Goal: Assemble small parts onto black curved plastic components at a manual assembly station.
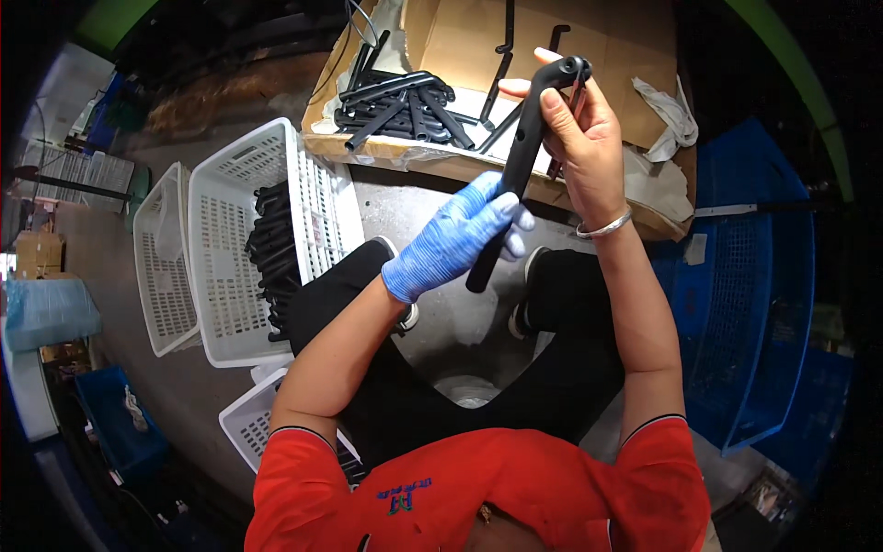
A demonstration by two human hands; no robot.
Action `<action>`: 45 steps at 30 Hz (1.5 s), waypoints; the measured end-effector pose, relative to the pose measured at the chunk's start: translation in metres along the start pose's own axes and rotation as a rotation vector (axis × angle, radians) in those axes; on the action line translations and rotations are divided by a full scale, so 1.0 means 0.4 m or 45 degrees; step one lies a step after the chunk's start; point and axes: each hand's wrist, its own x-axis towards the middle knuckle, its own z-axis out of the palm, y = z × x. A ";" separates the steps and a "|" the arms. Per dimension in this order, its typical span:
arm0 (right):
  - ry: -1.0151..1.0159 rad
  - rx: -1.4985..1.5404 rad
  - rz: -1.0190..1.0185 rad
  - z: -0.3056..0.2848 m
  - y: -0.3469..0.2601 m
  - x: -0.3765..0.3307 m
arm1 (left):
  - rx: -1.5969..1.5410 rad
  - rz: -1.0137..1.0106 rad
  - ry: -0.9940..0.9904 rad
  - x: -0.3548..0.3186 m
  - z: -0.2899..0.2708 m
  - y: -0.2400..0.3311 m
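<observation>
A black bent tube (525, 143) with holes along its side slants in front of me, its bent end up and away. My left hand (448, 237), in a blue knit glove, is wrapped round its lower shaft. My bare right hand (591, 152), with a bracelet at the wrist, grips the bent upper end between thumb and fingers. Beside that end a slim dark piece (579, 96) shows at my right fingers; I cannot make out its kind. Beyond my hands, a pile of similar black tubes (405, 106) lies in a cardboard box (441, 20).
White perforated baskets stand on my left; the larger white basket (219, 267) holds many black tubes (272, 258). A blue plastic crate (736, 313) is at my right. Crumpled white paper (670, 124) lies in the cardboard box. A blue bin (118, 425) sits farther left.
</observation>
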 end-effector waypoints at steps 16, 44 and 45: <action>-0.027 -0.305 -0.200 0.017 0.022 -0.009 | -0.189 0.132 0.086 0.005 -0.020 0.015; -0.096 -0.879 -0.245 0.053 0.014 -0.052 | 0.018 0.215 0.325 -0.009 -0.040 0.046; -0.121 -1.056 -0.311 0.050 0.008 -0.056 | 0.020 0.214 0.330 -0.009 -0.043 0.048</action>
